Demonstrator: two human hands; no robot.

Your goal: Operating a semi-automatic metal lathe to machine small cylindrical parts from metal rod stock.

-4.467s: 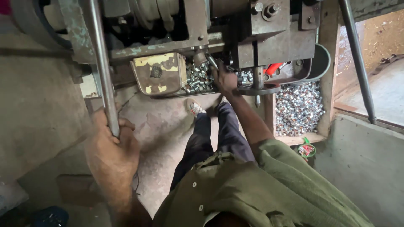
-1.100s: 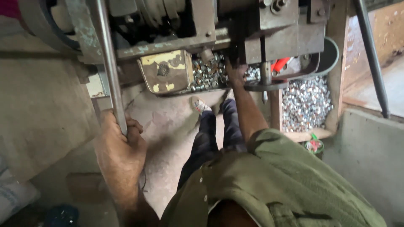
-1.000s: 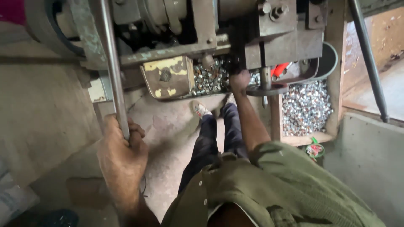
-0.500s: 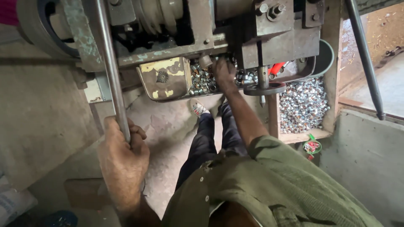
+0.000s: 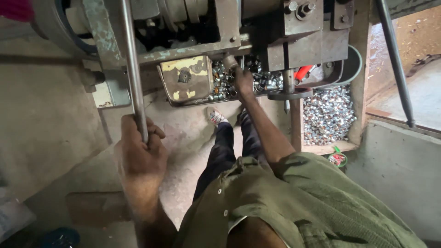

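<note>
Layout under the press machine (image 5: 275, 32)

Small metal parts (image 5: 220, 82) are lying at twelve o'clock; a bin of parts (image 5: 328, 115) is sitting at two o'clock, the lever bar (image 5: 133, 69) at ten.

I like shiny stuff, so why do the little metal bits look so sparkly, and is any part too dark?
Head view: daylight from the right glints off the metal bits; the machine up top sits in deep shadow; the left hand and right hand look fairly sharp.

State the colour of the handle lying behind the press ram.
Red: the red tool handle shows best in the head view.
</note>
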